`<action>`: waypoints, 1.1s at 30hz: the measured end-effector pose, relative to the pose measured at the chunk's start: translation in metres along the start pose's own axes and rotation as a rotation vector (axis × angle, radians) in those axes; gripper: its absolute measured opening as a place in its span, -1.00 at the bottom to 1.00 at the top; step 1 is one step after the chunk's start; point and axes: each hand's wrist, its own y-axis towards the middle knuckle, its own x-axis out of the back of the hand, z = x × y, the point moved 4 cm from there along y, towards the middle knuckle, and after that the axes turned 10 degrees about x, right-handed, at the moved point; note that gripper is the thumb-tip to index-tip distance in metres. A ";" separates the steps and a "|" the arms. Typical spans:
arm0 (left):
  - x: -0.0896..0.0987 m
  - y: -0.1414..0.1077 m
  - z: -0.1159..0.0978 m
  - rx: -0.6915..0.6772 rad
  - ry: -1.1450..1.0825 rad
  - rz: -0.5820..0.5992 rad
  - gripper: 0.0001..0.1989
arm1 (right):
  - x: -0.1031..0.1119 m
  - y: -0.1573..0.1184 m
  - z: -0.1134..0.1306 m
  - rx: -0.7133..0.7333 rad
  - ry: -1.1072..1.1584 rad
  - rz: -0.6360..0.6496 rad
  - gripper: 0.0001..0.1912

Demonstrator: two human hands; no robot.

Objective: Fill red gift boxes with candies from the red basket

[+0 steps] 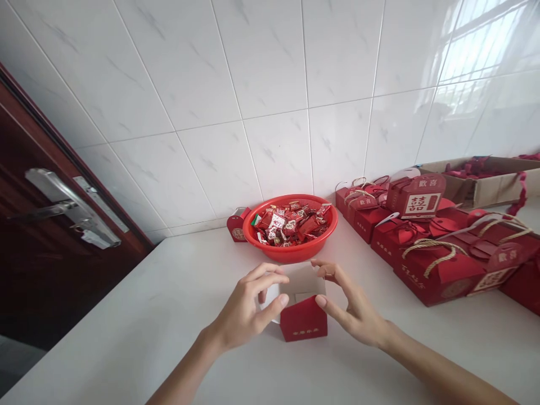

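Observation:
A small red paper gift box (304, 323) stands upright on the white table with its top open and its white inside facing up. Gold lettering runs along its front panel. My left hand (248, 304) curls round its left side, the thumb by the front panel's top corner and the fingers over the left flap. On the opposite side, my right hand (354, 306) has its thumb at the front panel's top right corner and its fingertips at the back panel's edge. Just behind the box sits a red plastic basket (291, 256) heaped with wrapped candies (291, 225).
A small red box (237, 226) stands left of the basket by the tiled wall. Several finished red gift boxes with rope handles (447, 264) crowd the right side. Behind them is a cardboard carton (485, 191) with red pieces inside. A dark red door (50, 236) borders the left.

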 end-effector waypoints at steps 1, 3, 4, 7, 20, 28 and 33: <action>0.001 -0.001 0.001 0.011 0.015 0.027 -0.64 | 0.000 -0.001 0.000 0.004 0.006 0.004 -0.72; 0.002 -0.002 0.004 0.038 0.044 0.079 -0.50 | -0.001 -0.003 -0.001 0.010 0.012 0.021 -0.64; 0.002 -0.002 0.006 0.053 0.051 0.102 -0.43 | -0.001 -0.004 -0.001 0.014 0.015 0.033 -0.61; 0.001 -0.001 0.009 0.090 0.068 0.149 -0.29 | -0.001 -0.006 -0.003 0.013 0.032 0.066 -0.57; 0.039 0.056 -0.003 -0.086 -0.127 -0.148 -0.76 | 0.010 0.000 -0.014 -0.121 0.079 -0.081 -0.49; 0.046 0.168 0.059 0.289 -0.032 -0.198 -0.93 | 0.011 0.002 -0.020 -0.203 0.025 -0.105 -0.54; 0.029 0.190 0.075 0.305 -0.103 -0.178 -0.71 | 0.010 0.001 -0.017 -0.151 -0.038 -0.089 -0.58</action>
